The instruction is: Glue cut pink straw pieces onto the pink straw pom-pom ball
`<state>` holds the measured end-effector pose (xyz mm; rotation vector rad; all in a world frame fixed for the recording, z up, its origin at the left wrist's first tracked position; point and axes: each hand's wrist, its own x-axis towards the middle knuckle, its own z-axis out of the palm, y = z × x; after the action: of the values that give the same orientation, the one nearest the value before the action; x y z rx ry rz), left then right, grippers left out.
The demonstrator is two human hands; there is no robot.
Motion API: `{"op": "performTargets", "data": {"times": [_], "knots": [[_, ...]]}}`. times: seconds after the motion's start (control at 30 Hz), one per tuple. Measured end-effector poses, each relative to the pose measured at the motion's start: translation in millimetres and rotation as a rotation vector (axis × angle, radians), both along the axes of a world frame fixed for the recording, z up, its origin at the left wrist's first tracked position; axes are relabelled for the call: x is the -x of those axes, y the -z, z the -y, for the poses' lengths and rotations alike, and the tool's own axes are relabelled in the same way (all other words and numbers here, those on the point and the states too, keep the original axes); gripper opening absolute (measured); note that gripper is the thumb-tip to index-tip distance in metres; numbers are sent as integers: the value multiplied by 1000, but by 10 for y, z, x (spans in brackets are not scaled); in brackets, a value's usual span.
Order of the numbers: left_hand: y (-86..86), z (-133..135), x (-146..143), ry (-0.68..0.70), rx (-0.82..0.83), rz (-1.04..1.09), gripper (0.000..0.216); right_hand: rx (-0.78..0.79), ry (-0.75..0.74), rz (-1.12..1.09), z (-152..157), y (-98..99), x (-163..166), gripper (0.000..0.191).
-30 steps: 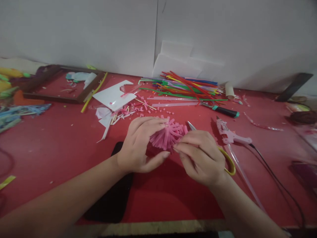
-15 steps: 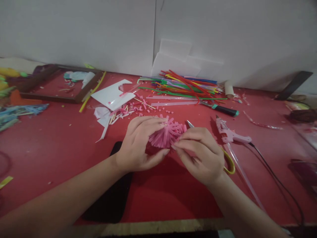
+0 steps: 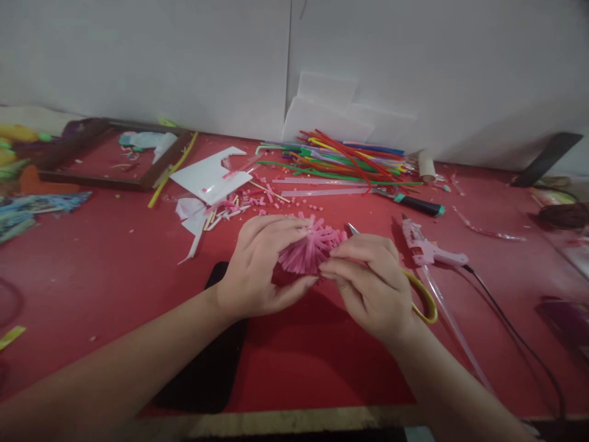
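Between my two hands is a round pink pom-pom-like piece [image 3: 304, 252], made of many thin strips that fan out from a middle point. My left hand [image 3: 260, 264] curls around its left side, fingers over the top and thumb below. At its lower right edge, my right hand [image 3: 372, 282] pinches with thumb and fingertips at the strip ends. Partly under my right hand lie scissors with a yellow handle [image 3: 426, 298]; their blade tip shows above my knuckles. The underside of the pink piece is hidden.
Behind the hands lie pink scraps [image 3: 262, 197], cut white paper [image 3: 214, 175] and a pile of colourful pipe cleaners [image 3: 350, 156]. A utility knife [image 3: 419, 205] and a pink glue gun [image 3: 432, 250] with a cord are at right. A black phone-like slab [image 3: 207, 374] and brown frame [image 3: 99, 182] are at left.
My right hand has shifted very slightly left along the pink piece's edge, its fingers drawn a little closer together. My left hand keeps its hold.
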<state>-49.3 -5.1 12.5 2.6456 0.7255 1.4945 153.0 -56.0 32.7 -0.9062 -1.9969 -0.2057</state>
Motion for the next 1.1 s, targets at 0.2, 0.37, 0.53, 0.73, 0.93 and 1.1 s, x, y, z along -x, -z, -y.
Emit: {"op": "performTargets", "data": {"times": [0.2,0.37,0.53,0.73,0.93,1.1], "knots": [[7,0,-8,-10,14,2,57,-17,35,20,-1,-1,27,15],[2,6,-6,-4,16,3,54,10,9,6,15,21,11,16],[14,-6,25,0,-54,-27,30,40,-24,-25,18,20,-7,15],[10,-13,53,6,-92,-75,28,69,-23,-68,5,-5,7,12],[9,-6,55,-7,-98,-108,27,87,-9,-86,21,4,29,12],[0,-6,57,-4,-122,-124,27,65,2,-74,26,11,16,13]]}}
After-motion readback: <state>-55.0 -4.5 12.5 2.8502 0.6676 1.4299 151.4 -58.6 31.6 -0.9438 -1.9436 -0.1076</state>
